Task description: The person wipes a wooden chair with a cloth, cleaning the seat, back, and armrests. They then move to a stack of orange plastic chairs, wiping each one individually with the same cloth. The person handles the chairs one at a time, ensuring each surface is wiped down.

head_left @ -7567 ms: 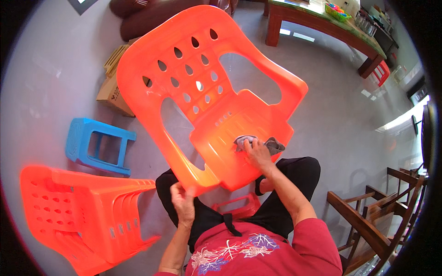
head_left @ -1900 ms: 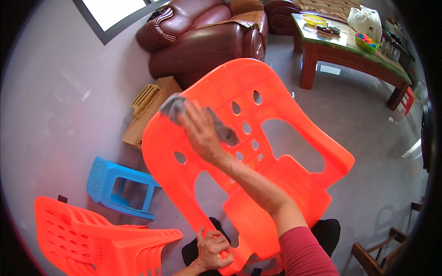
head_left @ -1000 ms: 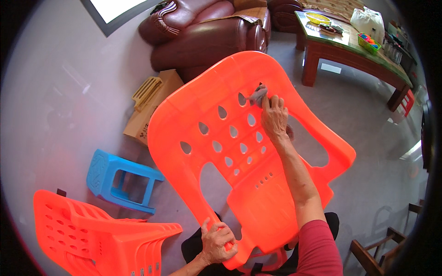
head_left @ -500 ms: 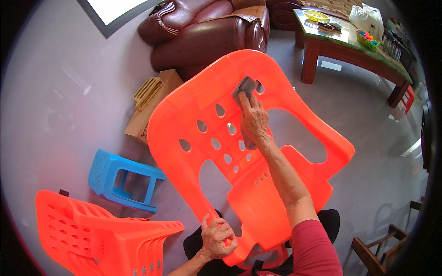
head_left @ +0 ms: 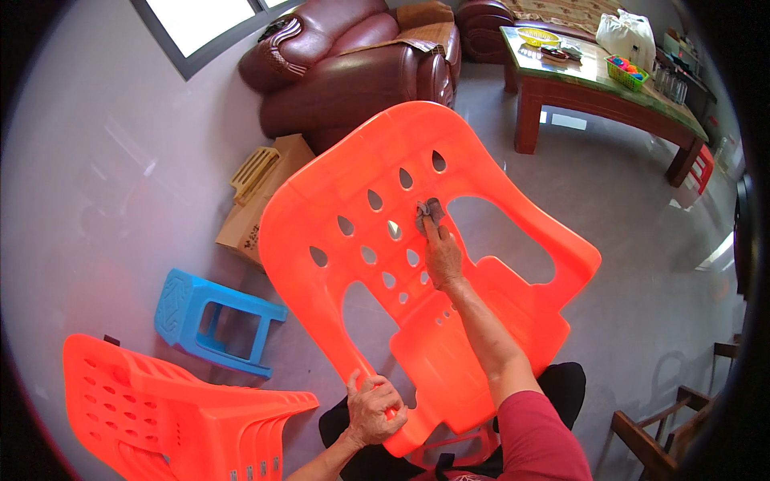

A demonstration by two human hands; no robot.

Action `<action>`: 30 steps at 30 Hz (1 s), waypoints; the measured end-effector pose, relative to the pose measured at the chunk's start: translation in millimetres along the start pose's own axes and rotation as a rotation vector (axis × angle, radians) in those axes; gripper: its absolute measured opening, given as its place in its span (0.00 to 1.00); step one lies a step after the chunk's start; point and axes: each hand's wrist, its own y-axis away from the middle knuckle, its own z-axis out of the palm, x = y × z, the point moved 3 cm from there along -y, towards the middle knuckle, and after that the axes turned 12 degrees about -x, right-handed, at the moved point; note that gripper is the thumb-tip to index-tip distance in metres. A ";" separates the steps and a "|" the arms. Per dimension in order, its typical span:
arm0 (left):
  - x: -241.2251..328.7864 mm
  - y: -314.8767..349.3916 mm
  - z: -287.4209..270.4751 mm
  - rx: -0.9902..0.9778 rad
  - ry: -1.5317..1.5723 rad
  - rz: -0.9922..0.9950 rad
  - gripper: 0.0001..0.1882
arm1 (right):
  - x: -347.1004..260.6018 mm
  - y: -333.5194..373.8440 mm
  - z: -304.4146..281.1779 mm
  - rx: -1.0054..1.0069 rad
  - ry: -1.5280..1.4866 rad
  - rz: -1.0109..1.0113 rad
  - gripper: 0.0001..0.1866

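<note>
An orange-red plastic armchair (head_left: 361, 168) with drop-shaped holes in its backrest is tilted in front of me, its seat towards my lap. My left hand (head_left: 375, 410) is wrapped round the end of its left armrest. Higher up, my right hand (head_left: 443, 256) presses a grey cloth (head_left: 429, 213) against the backrest, near the holes and close to the right armrest opening. Its fingers are closed on the cloth, which is bunched under the fingertips. Part of the seat is hidden behind my right forearm.
Several stacked orange-red chairs (head_left: 192, 417) lie at lower left, near a blue stool (head_left: 216, 321). A cardboard box (head_left: 269, 188) stands by the wall. Beyond are a maroon leather sofa (head_left: 345, 100) and a low table (head_left: 593, 88) with baskets. Dark wooden furniture (head_left: 646, 445) is at lower right.
My right hand has slid the cloth down the backrest, away from the top row of holes. The chair's top has tipped slightly lower in view. My left hand keeps its hold on the armrest.
</note>
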 end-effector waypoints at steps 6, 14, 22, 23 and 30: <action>3.6 0.5 -3.7 0.005 -0.009 -0.006 0.06 | -2.5 -18.4 -38.8 -0.160 -0.109 -0.031 0.28; 4.0 -1.0 2.1 -0.019 -0.023 -0.015 0.06 | -6.9 -28.9 -20.0 -0.202 -0.011 0.048 0.26; 1.1 2.2 -0.5 -0.025 -0.042 -0.029 0.06 | -34.8 -17.1 -60.6 -0.371 -0.986 -0.056 0.19; -0.2 2.9 -0.2 -0.012 -0.046 -0.027 0.06 | -49.4 -13.3 -69.1 -0.411 -1.051 -0.113 0.20; 5.8 -4.7 3.8 0.002 -0.007 0.003 0.05 | -100.8 -50.7 -37.8 0.003 -0.774 -0.255 0.23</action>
